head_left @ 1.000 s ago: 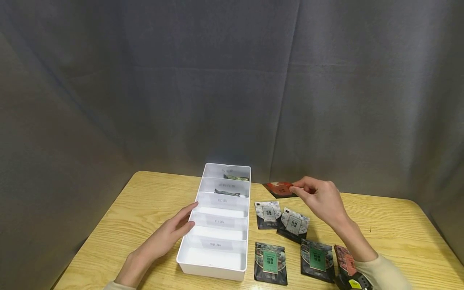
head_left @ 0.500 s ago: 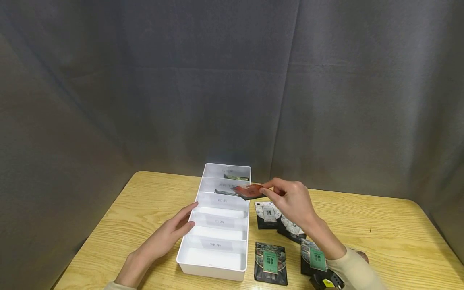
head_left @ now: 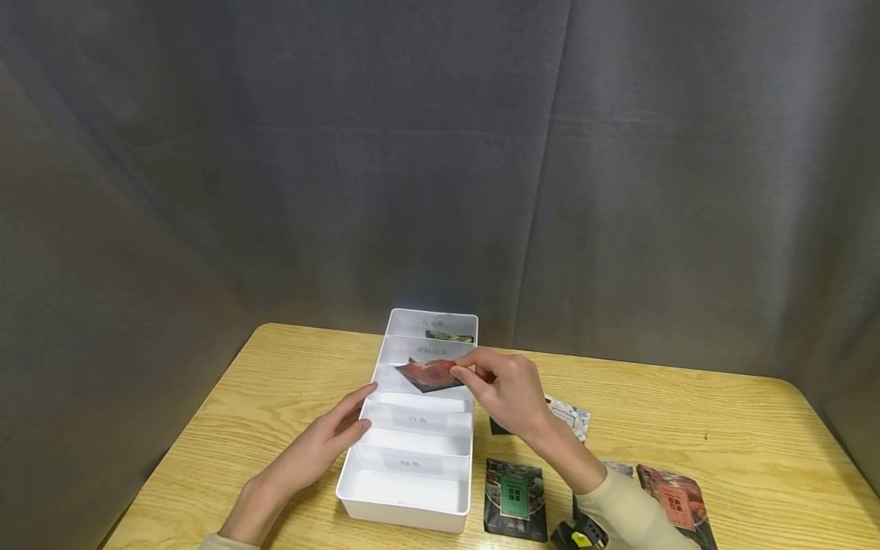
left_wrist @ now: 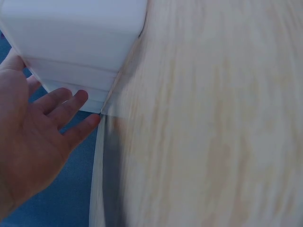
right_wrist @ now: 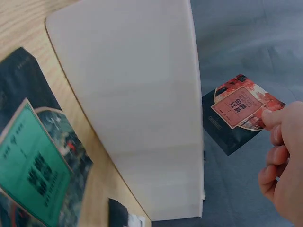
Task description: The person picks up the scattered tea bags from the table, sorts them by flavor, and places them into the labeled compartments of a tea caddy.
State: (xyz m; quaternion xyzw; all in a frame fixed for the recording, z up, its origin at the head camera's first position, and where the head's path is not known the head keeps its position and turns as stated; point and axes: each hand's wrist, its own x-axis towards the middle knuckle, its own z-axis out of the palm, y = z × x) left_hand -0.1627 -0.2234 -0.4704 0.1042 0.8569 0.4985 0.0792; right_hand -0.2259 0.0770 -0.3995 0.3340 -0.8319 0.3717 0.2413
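My right hand (head_left: 512,389) pinches a tea packet (head_left: 428,376) with red floral print by one corner, thumb against fingers. It hangs over the third compartment from the near end of a long white divided box (head_left: 406,517). In the right wrist view the red-labelled face of the packet shows, above the box rim. My left hand (head_left: 312,451) lies along the box's left side, fingers loosely extended, fingertips right at the rim. In the left wrist view the left hand's palm (left_wrist: 35,127) and spread fingers are beside the box wall.
A green-label tea packet (head_left: 516,498) lies right of the box, a red-label one (head_left: 677,504) farther right. My right arm partly hides white-patterned packets (head_left: 571,416) and another packet. One green-edged packet (head_left: 450,336) sits in the farthest compartment. A grey curtain (head_left: 344,153) hangs behind the table.
My right hand has carried the red tea packet left, from the table's far side to over the box. The left hand stays at the box's left edge.
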